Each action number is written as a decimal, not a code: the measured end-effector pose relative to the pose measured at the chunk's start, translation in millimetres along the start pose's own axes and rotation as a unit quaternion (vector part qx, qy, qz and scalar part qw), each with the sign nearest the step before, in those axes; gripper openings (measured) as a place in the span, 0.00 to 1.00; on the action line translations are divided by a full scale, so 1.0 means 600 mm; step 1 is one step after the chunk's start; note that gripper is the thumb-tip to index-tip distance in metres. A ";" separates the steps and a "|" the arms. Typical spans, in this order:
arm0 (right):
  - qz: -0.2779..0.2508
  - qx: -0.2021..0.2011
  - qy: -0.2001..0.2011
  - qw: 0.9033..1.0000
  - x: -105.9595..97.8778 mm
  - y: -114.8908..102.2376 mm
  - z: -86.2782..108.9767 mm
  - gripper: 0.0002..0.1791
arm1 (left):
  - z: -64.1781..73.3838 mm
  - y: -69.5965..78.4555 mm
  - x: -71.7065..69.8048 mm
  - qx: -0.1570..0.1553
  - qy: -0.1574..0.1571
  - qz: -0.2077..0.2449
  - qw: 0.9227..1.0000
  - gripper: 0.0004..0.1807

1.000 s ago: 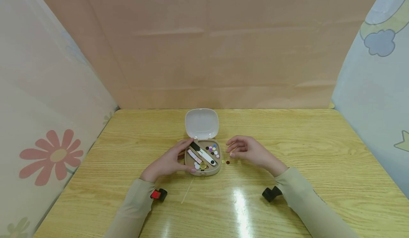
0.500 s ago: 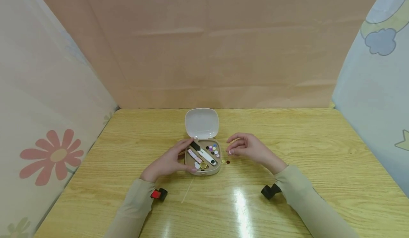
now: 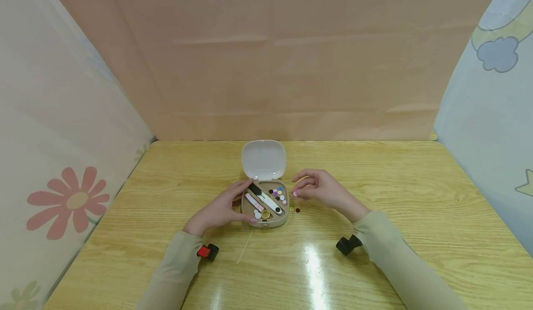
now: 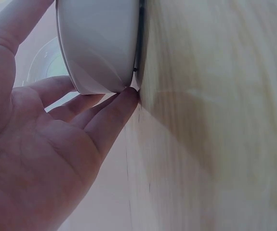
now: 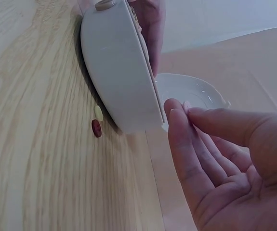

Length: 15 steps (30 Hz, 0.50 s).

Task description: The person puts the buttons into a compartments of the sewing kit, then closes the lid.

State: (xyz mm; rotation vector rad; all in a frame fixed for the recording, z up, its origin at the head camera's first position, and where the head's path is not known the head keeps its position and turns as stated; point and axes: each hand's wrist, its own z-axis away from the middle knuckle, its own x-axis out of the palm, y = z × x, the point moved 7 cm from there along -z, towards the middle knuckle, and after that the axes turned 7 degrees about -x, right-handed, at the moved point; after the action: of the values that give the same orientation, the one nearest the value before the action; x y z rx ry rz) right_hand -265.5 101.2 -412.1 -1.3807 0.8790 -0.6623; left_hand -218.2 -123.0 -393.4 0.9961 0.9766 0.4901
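An open sewing box [image 3: 270,225] stands mid-table with its white lid [image 3: 263,160] tipped back. My left hand [image 3: 220,210] grips its left side, thumb at the front edge and fingers round the back. In the left wrist view, fingertips touch the box wall [image 4: 99,43]. My right hand [image 3: 326,192] pinches a pink button [image 3: 295,194] between thumb and index finger, just off the box's right rim. Several coloured buttons [image 3: 280,197] lie in the right compartment. A white tool with a black end [image 3: 272,205] crosses the middle, beside a pink-and-white strip [image 3: 255,202] and a gold ring [image 3: 265,214].
On the wooden table [image 3: 374,162], a yellow button [image 3: 292,209] and a dark red button [image 5: 97,128] lie close to the box's right side. A thin pale stick [image 3: 244,247] lies in front of it. A brown paper backdrop [image 3: 266,69] rises behind the table.
My right hand has moved left and slightly away from me, bringing the pinched pink button to the box's right rim. My left hand keeps its hold on the box.
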 end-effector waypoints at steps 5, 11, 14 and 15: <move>-0.004 -0.008 0.008 1.000 0.006 -0.003 -0.010 0.20 | 0.000 0.001 0.000 0.002 -0.001 0.001 1.000 0.54; 0.014 -0.020 0.009 1.000 0.014 -0.008 -0.020 0.18 | 0.000 -0.001 0.000 0.001 0.003 -0.006 1.000 0.54; 0.027 -0.023 0.013 0.999 0.016 -0.008 -0.026 0.18 | 0.000 -0.001 0.000 0.000 0.004 -0.005 1.000 0.54; 0.029 -0.026 0.013 0.999 0.017 -0.008 -0.028 0.19 | 0.000 -0.001 0.000 0.000 0.004 -0.004 1.000 0.54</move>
State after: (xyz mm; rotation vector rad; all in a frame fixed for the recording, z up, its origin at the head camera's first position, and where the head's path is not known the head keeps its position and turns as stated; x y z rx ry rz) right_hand -273.7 83.1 -408.4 -1.3897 0.9589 -0.6185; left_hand -218.4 -123.5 -394.1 0.9901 0.9873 0.4877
